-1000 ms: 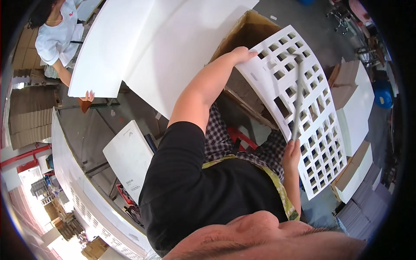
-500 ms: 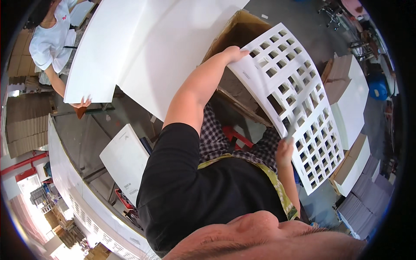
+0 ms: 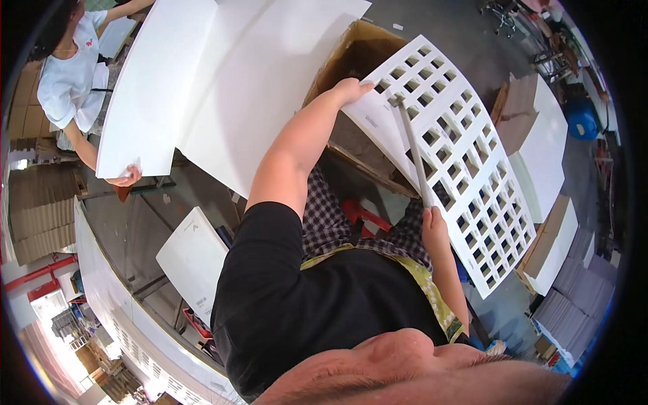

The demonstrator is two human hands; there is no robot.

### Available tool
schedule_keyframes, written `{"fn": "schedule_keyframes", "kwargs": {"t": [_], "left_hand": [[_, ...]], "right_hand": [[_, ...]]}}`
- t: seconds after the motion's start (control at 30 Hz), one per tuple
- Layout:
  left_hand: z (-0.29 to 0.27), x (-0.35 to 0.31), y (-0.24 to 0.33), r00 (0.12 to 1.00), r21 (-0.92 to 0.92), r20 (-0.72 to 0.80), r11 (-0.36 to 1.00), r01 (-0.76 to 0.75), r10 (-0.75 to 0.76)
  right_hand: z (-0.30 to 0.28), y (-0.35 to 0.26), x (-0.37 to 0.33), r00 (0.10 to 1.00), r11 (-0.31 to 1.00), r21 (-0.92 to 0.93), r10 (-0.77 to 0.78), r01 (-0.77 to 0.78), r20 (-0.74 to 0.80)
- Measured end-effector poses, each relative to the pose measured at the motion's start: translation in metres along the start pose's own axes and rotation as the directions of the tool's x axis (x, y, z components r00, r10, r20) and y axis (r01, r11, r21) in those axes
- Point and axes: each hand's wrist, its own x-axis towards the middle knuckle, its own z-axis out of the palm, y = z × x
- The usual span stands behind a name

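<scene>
A white board panel (image 3: 386, 123) with rows of square cut-outs slopes from upper left to lower right in front of me, over an open brown cardboard box (image 3: 335, 66). My left hand (image 3: 352, 90) grips the panel's upper left corner. In my right hand (image 3: 435, 228), beside the panel's near edge, is a long thin grey rod (image 3: 413, 145), held in closed fingers. The rod lies across the upper rows of holes, its hooked-looking tip at a hole near my left hand. Some of the holes still hold white edges or flaps.
Large white sheets (image 3: 260, 74) spread at the upper left, where another person's hand (image 3: 128, 177) holds one sheet's edge. A white board (image 3: 191, 260) leans at my left. Stacked sheets (image 3: 540, 152) and grey stacks (image 3: 574, 307) stand on the right. A red stool (image 3: 364, 217) shows below me.
The rod, blurred over the panel's middle before, now reaches up across the upper rows. The panel and my left hand have shifted slightly left. The other person's hand moved a little lower.
</scene>
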Motion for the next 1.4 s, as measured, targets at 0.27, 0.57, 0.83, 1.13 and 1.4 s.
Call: {"fn": "schedule_keyframes", "kwargs": {"t": [0.27,0.57,0.83,1.13,1.4], "left_hand": [[-0.002,-0.005,0.004,1.000,-0.062,0.026,0.998,0.008,-0.007],[-0.005,-0.009,0.010,1.000,-0.021,0.010,0.999,0.030,-0.030],[-0.006,-0.013,0.011,0.998,-0.039,-0.005,0.997,0.061,-0.061],[-0.006,-0.015,0.010,0.997,-0.073,0.005,0.995,0.071,-0.071],[-0.009,-0.020,0.016,0.997,-0.067,0.013,0.995,0.079,-0.079]], "right_hand": [[-0.002,0.009,0.000,0.993,0.998,0.050,-0.030,0.036,-0.111],[-0.011,0.003,-0.005,0.982,0.988,0.142,-0.029,0.056,-0.185],[-0.016,-0.006,-0.006,0.995,0.987,0.156,-0.020,0.035,-0.096],[-0.024,-0.005,-0.004,0.993,0.969,0.224,-0.084,0.100,-0.082],[-0.010,0.017,-0.002,1.000,0.984,0.180,-0.014,0.012,0.011]]}}
